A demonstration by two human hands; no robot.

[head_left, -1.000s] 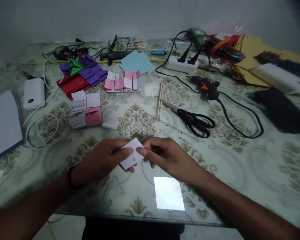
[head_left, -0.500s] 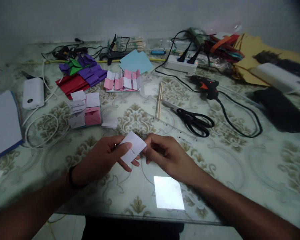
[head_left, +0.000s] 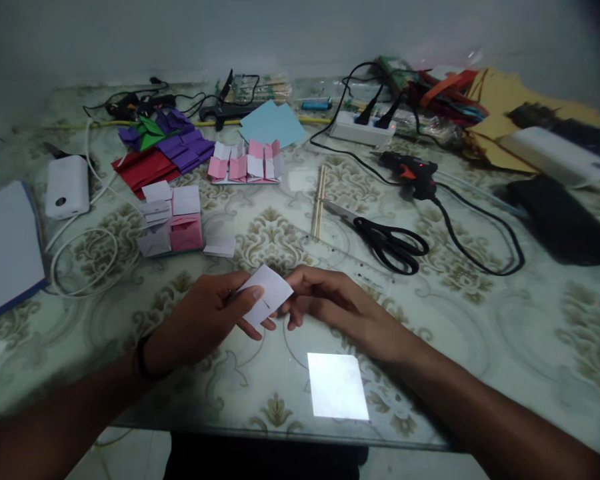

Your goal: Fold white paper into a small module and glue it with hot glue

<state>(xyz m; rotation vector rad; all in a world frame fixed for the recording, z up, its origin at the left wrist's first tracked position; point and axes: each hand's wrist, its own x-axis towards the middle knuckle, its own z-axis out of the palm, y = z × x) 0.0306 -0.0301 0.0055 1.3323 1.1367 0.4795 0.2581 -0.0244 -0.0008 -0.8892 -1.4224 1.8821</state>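
Note:
A small folded white paper (head_left: pixel 266 294) is held just above the glass-topped table (head_left: pixel 480 347) near its front edge. My left hand (head_left: pixel 205 320) pinches its left side, thumb on top and fingers underneath; a dark band circles that wrist. My right hand (head_left: pixel 330 305) grips the paper's right edge with curled fingers. A bright white square (head_left: pixel 337 386) lies on the glass just in front of my right wrist.
Black scissors (head_left: pixel 387 241), a clear ruler (head_left: pixel 350 263) and wooden sticks (head_left: pixel 320 200) lie behind my hands. Folded pink and white papers (head_left: pixel 173 219), red and purple papers (head_left: pixel 163 150), a glue gun (head_left: pixel 411 172), a power strip (head_left: pixel 363 127), a white power bank (head_left: pixel 67 187) and cables crowd the back.
The paper has been lifted slightly and tilted between both hands. My right fingers have shifted from on top of it to its right edge.

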